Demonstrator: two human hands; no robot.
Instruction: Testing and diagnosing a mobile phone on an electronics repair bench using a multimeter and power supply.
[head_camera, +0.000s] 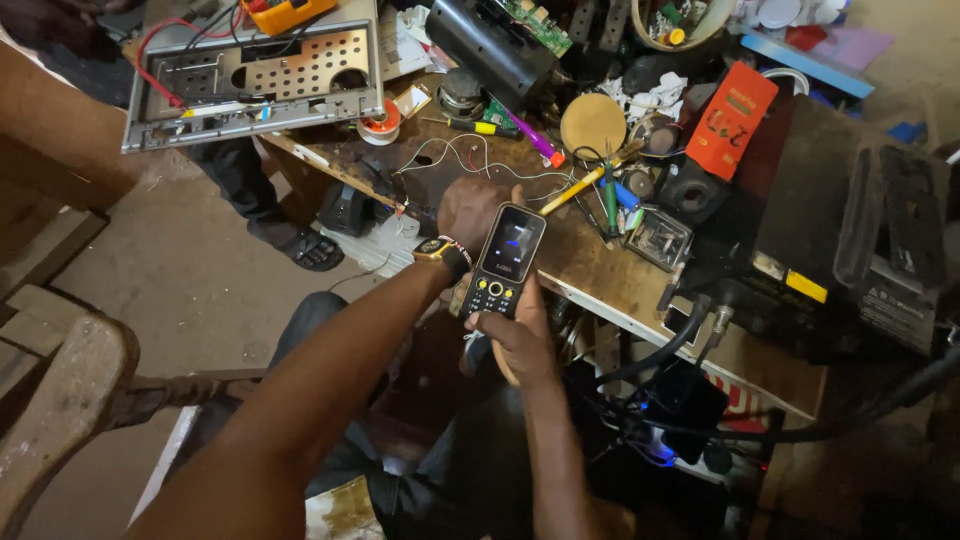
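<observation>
My right hand (520, 335) is closed around the lower part of the small phone (505, 262), my left hand (470, 212) cups its top above the near bench (590, 265) edge; it seems light, stiff, slippery.

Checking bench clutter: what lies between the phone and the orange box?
In the head view, between phone and orange box: yellow pencil, thin wires, a green pen and a black speaker.
</observation>
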